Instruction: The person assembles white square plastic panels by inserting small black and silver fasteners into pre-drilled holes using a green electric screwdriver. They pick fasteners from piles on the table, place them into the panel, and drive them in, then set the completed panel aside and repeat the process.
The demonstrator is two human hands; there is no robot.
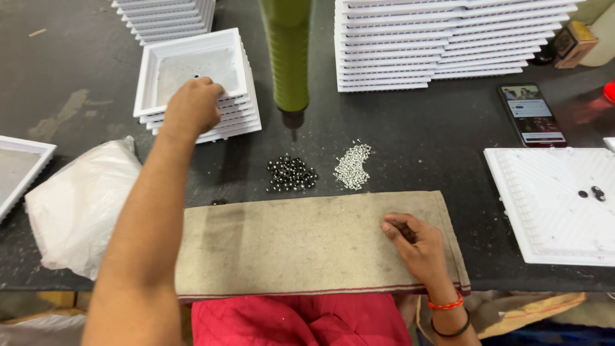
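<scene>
My left hand (192,106) reaches forward and grips the near right edge of the top white square frame (192,67) on a short stack. My right hand (415,240) rests on a tan cloth mat (301,240) at the table's front, its fingers curled in; small dark pieces seem to sit in the palm, though I cannot tell for sure. A green electric screwdriver (286,57) hangs tip down over the table between the stacks. Under it lie a pile of small dark round pieces (291,174) and a pile of small silver screws (353,166).
Tall stacks of white frames stand at the back right (442,41) and back left (168,19). A white panel (554,205) with a few dark pieces lies at the right. A phone (531,114), a white plastic bag (80,205) and another frame (16,170) lie around.
</scene>
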